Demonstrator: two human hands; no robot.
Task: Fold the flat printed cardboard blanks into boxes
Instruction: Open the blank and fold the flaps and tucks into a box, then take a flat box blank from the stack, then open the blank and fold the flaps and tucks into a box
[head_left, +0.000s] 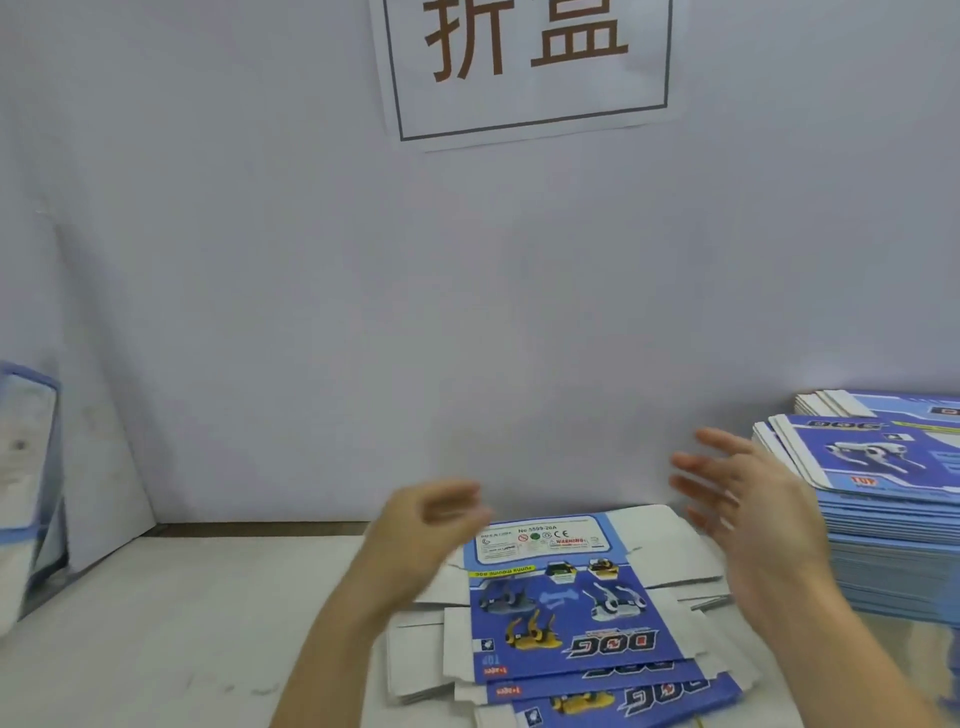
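Your two bare hands hover above a pale work table, both blurred and holding nothing. Your left hand hangs with its fingers loosely curled over the far left edge of a small fanned pile of flat blue printed cardboard blanks that lies on the table right in front of you; whether it touches the top blank you cannot tell through the blur. Your right hand is spread, fingers apart and palm turned inward, raised above the right side of the same pile. The top blank shows robot dogs and the word "DOG", upside down to you. A tall stack of matching blue blanks stands at the right. A white paper sign with two large brown characters hangs on the grey wall behind.
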